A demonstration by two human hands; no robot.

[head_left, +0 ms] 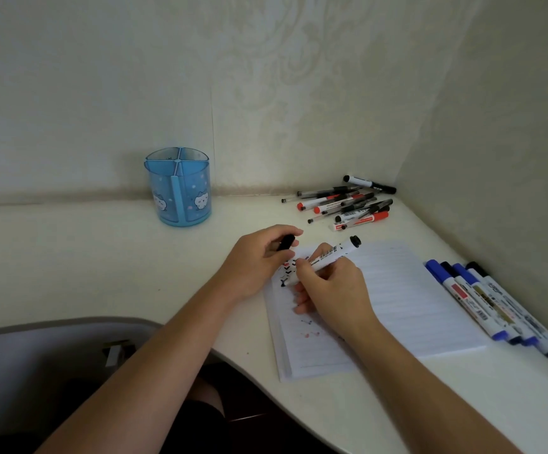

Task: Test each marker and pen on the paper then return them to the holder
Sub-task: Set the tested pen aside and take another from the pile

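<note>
My right hand (328, 286) grips a white marker (334, 253) with a black end, its tip down on the lined paper (413, 299) beside several black and red check marks. Just to its left, my left hand (259, 260) holds the marker's black cap (286, 242) in its fingers. The blue divided holder (179, 188) stands by the wall to the far left, nothing sticking out of it. A pile of pens and red and black markers (348, 203) lies in the back corner. Several blue and black markers (492, 303) lie in a row right of the paper.
The white desk (102, 257) meets walls at the back and at the right. Its front edge curves inward near my lap, where a grey chair (36, 355) stands to the left.
</note>
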